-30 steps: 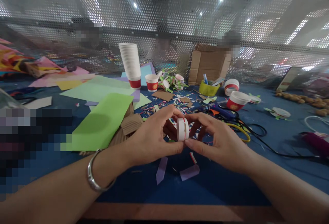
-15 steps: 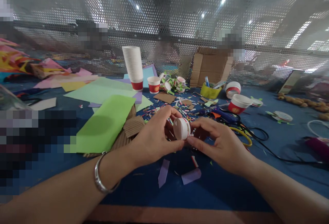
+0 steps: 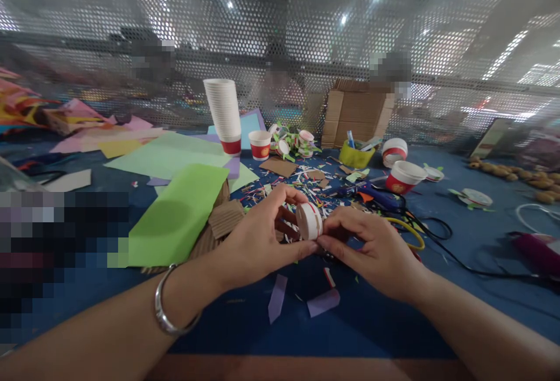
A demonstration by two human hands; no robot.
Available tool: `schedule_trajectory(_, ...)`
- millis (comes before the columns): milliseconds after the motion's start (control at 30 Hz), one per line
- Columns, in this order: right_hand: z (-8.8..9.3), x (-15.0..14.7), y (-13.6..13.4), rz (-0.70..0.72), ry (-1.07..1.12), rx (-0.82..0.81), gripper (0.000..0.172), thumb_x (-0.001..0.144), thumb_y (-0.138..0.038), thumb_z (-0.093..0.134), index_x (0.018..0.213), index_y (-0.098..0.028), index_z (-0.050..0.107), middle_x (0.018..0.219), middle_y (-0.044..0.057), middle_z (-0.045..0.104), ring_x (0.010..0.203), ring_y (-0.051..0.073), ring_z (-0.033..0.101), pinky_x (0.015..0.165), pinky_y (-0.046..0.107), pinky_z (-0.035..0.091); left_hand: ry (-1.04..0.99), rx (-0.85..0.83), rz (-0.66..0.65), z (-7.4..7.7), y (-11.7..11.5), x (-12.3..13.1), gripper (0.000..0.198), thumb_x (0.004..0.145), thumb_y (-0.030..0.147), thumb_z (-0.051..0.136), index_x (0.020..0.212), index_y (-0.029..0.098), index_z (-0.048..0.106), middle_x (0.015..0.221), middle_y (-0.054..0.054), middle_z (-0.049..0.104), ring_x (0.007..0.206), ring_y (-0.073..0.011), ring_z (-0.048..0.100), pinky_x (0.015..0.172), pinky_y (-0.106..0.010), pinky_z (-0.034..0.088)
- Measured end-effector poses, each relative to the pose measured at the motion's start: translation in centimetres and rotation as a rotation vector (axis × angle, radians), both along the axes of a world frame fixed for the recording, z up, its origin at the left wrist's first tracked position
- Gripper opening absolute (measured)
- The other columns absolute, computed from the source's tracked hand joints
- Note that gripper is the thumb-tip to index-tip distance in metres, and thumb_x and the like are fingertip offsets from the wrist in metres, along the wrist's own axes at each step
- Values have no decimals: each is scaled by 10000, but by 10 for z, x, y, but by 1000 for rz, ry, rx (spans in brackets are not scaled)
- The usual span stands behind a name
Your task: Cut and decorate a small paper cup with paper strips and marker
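Observation:
Between my two hands, above the blue table, is a small white paper ring with red marks (image 3: 310,221), looking like a strip cut from a paper cup. My left hand (image 3: 258,241) curls around its left side, with the thumb beneath it. My right hand (image 3: 371,247) pinches its right edge between thumb and fingers. The thumbs nearly meet under the ring. On the table below lie two purple paper pieces (image 3: 324,302) and a small red-and-white scrap (image 3: 329,278). Shredded paper bits (image 3: 301,185) are strewn just beyond my hands.
Green paper (image 3: 179,215) lies over cardboard on the left. Behind stand a tall stack of paper cups (image 3: 223,115), a single cup (image 3: 259,145) and several small paper turtles. To the right are a yellow holder (image 3: 356,155), a red cup (image 3: 405,177), a blue glue gun (image 3: 385,195) and black cable (image 3: 464,261).
The ring has turned a little in my fingers, so its opening shows less and its outer side more. Both hands stay in nearly the same place; the view has shifted slightly.

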State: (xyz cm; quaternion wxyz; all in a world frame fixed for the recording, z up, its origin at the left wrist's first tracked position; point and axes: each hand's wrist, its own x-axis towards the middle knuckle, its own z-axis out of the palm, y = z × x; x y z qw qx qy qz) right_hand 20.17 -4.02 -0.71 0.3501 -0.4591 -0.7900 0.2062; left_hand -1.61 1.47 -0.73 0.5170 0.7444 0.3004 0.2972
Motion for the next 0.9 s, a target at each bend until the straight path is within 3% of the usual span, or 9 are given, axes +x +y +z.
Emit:
schedule_trajectory(367,4,4,0,80,-13,114,127,951,-123,617,851,-198,637,778,2,614,706,129,568,630,252,444,-49,-88,-78,1,1,0,416,899,383,740,1195,248,480,1103,-52,682,994,-205,711,813,-342,601)
schedule_trajectory(533,4,4,1,102,2,111,117,959,-133,619,861,-196,626,798,10,622,727,131,573,649,259,447,-28,-77,-88,2,3,-3,408,896,372,744,1187,252,484,1127,-56,679,1008,-210,707,868,-367,595)
schedule_trajectory(900,4,2,1,94,-4,111,111,954,-131,605,879,-211,621,795,14,620,715,146,570,635,282,455,-59,-99,-69,3,2,-1,396,873,363,768,1140,248,499,1081,-42,690,967,-201,714,832,-351,598)
